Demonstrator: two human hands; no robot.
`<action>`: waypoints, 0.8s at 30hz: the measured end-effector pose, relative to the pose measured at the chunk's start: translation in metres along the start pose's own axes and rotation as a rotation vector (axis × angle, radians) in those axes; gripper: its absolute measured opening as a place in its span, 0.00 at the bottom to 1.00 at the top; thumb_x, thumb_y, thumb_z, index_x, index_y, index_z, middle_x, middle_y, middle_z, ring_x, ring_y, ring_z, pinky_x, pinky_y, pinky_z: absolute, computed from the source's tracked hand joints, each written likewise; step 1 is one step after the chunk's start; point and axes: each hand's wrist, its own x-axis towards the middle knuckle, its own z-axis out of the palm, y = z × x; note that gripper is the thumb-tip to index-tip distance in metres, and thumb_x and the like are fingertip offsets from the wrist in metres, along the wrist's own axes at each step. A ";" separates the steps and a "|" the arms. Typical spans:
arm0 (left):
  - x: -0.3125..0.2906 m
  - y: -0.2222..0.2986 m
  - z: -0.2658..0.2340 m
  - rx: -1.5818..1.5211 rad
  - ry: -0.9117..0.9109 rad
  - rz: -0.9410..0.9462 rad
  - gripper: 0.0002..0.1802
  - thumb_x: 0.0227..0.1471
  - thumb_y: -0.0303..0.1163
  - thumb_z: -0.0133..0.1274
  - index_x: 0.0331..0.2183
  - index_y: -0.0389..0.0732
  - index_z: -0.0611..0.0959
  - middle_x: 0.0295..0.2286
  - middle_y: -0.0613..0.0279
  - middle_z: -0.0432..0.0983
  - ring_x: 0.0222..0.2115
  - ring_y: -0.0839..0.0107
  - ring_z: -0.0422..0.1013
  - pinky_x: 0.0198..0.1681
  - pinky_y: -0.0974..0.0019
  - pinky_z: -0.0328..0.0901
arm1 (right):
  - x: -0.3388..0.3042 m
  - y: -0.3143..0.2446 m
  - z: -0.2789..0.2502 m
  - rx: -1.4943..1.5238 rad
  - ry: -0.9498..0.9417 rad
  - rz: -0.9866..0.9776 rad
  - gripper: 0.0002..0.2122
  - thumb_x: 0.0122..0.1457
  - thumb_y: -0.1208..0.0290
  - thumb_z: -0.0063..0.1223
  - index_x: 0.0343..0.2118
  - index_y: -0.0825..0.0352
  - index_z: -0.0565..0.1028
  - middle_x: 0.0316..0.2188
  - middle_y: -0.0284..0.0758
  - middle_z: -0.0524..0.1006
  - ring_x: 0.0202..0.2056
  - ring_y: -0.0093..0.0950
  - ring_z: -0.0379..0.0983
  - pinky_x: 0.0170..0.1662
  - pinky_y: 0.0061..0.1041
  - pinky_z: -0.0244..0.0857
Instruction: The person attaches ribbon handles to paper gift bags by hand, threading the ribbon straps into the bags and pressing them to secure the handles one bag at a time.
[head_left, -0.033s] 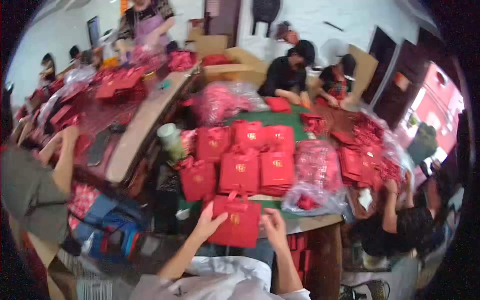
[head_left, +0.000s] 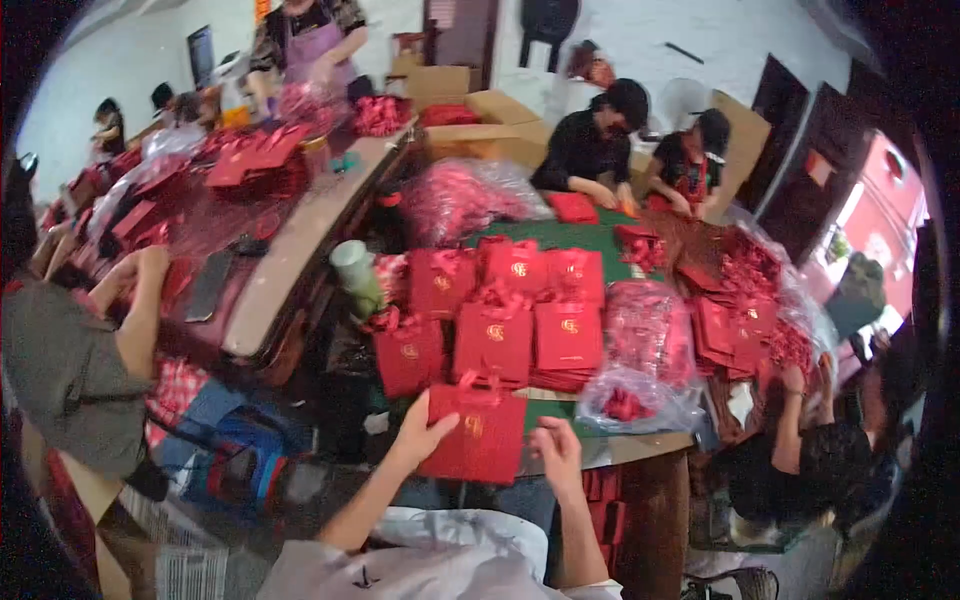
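"Fingers and thumb of the left hand point(head_left: 424, 438) pinch the red bag point(head_left: 474, 445) by its left side, at the near edge of the table point(head_left: 602, 233)."

"Right hand point(head_left: 560, 453)?"

"Half curled, seemingly empty — just beside the bag's other edge."

"What could go wrong?"

"One-sided support — if that pinch loosens, the bag could tilt or drop."

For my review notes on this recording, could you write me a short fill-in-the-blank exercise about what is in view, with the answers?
1. The person's left hand holds a bag whose main colour is ____.
2. The emblem on that bag is coloured ____.
3. The person's right hand is near the bag's ____ edge.
4. The co-worker at the upper left wears an apron coloured ____.

Missing words: red; gold; right; purple.
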 end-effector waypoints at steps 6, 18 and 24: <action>0.068 0.001 -0.079 -0.182 0.359 0.190 0.25 0.53 0.22 0.54 0.53 0.36 0.69 0.47 0.60 0.73 0.47 0.71 0.68 0.54 0.66 0.61 | 0.015 0.076 -0.011 -0.383 0.094 -0.117 0.05 0.61 0.71 0.53 0.35 0.68 0.75 0.27 0.30 0.74 0.27 0.18 0.69 0.31 0.19 0.64; 0.106 -0.109 -0.113 0.220 0.554 0.125 0.32 0.54 0.33 0.58 0.55 0.29 0.66 0.49 0.49 0.71 0.50 0.63 0.68 0.56 0.63 0.60 | 0.008 0.093 -0.014 -0.556 0.141 -0.119 0.04 0.56 0.74 0.55 0.32 0.68 0.75 0.29 0.39 0.72 0.28 0.34 0.71 0.33 0.29 0.65; 0.116 -0.111 -0.101 0.483 0.596 0.109 0.36 0.51 0.41 0.60 0.53 0.29 0.66 0.48 0.33 0.68 0.51 0.44 0.65 0.55 0.53 0.59 | 0.007 0.091 -0.014 -0.587 0.172 -0.111 0.03 0.57 0.75 0.54 0.31 0.68 0.75 0.27 0.38 0.71 0.28 0.32 0.70 0.33 0.29 0.64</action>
